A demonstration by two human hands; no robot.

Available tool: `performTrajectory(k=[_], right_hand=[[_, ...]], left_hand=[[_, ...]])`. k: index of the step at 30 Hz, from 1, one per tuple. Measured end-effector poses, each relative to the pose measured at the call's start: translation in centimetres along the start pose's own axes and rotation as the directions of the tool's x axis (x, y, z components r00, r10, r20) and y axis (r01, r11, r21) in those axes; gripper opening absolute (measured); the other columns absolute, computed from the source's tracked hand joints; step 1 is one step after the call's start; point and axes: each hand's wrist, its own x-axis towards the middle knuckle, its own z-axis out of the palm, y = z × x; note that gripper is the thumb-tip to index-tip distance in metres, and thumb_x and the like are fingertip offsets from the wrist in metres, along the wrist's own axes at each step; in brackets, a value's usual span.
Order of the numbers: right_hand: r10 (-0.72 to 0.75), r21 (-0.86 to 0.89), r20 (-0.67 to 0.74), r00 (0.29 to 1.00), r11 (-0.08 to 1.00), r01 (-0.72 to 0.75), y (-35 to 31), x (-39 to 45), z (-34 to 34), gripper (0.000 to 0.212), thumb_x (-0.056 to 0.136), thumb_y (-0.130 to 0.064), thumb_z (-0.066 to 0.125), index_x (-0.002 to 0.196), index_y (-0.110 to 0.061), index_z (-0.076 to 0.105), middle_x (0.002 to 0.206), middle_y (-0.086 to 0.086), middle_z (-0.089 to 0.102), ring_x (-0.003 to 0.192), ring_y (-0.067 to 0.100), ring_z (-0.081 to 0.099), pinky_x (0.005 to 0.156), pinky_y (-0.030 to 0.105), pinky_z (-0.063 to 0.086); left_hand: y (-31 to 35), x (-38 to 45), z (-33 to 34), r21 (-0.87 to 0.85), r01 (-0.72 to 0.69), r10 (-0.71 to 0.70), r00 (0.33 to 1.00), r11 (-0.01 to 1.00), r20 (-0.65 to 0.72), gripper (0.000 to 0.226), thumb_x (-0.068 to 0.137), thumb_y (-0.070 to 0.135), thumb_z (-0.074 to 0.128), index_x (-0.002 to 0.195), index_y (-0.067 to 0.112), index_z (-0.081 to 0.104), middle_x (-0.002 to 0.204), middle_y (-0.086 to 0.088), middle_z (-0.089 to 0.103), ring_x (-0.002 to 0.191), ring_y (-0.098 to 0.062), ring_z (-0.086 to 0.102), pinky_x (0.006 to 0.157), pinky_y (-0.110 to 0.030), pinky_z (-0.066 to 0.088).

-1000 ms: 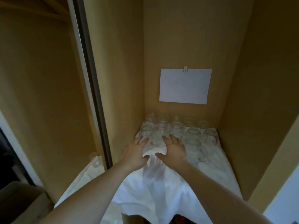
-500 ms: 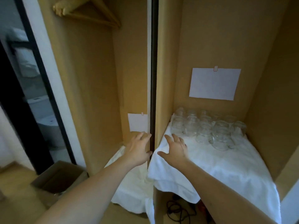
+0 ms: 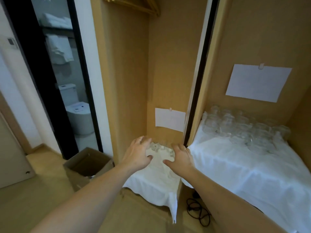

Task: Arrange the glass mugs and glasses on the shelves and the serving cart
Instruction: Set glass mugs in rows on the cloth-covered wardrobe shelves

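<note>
Several clear glasses (image 3: pixel 242 127) stand in rows at the back of the right shelf (image 3: pixel 235 165), which is draped in white cloth. A few more clear glasses (image 3: pixel 159 147) stand on the lower left shelf (image 3: pixel 154 180), also cloth-covered. My left hand (image 3: pixel 137 155) and my right hand (image 3: pixel 180 158) hover over that left shelf on either side of those glasses, fingers spread and relaxed, holding nothing. The fingers hide part of the glasses.
An open cardboard box (image 3: pixel 87 165) sits on the floor at the left. A black cable (image 3: pixel 198 211) lies on the floor under the right shelf. White paper sheets (image 3: pixel 170 119) are pinned to both back walls. A bathroom doorway (image 3: pixel 67 81) opens at the left.
The view has swung left from the right shelf to the lower left shelf. Both hands moved off the right shelf's glasses and now sit beside the left shelf's glasses.
</note>
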Motion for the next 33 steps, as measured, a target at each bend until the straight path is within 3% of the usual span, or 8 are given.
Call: performTrajectory(k=[5, 10, 33], right_hand=[[-0.058, -0.024, 0.057, 0.997, 0.998, 0.06, -2.6, 2.9, 2.6, 0.08, 0.085, -0.061, 0.064, 0.153, -0.033, 0.031, 0.158, 0.001, 0.033, 0.142, 0.032, 0.033, 0.115, 0.045, 0.033], [-0.068, 0.004, 0.12, 0.991, 0.998, 0.068, -3.6, 7.0, 5.4, 0.08, 0.086, -0.061, 0.063, 0.154, -0.032, 0.03, 0.159, 0.001, 0.031, 0.142, 0.03, 0.033, 0.112, 0.043, 0.037], [0.082, 0.028, 0.269, 0.96, 0.995, -0.093, -1.6, 23.7, 13.3, 0.082, 0.086, -0.061, 0.062, 0.154, -0.028, 0.031, 0.16, 0.005, 0.029, 0.143, 0.031, 0.031, 0.112, 0.042, 0.036]], left_hand=[[-3.7, 1.1, 0.3, 0.001, 0.113, -0.113, 0.994, 0.994, 0.009, 0.078, 0.089, 0.048, 0.068, 0.153, 0.041, 0.024, 0.165, -0.001, 0.022, 0.15, -0.028, 0.024, 0.117, -0.044, 0.03], [-6.3, 4.6, 0.7, 0.006, 0.185, -0.185, 0.982, 0.983, 0.028, 0.079, 0.089, 0.049, 0.067, 0.155, 0.037, 0.025, 0.165, 0.0, 0.022, 0.149, -0.028, 0.026, 0.117, -0.044, 0.032], [-11.8, 21.5, 6.9, 0.017, 0.126, -0.127, 0.97, 0.992, 0.208, 0.074, 0.092, 0.046, 0.065, 0.155, 0.029, 0.029, 0.161, -0.005, 0.029, 0.143, -0.03, 0.033, 0.114, -0.036, 0.031]])
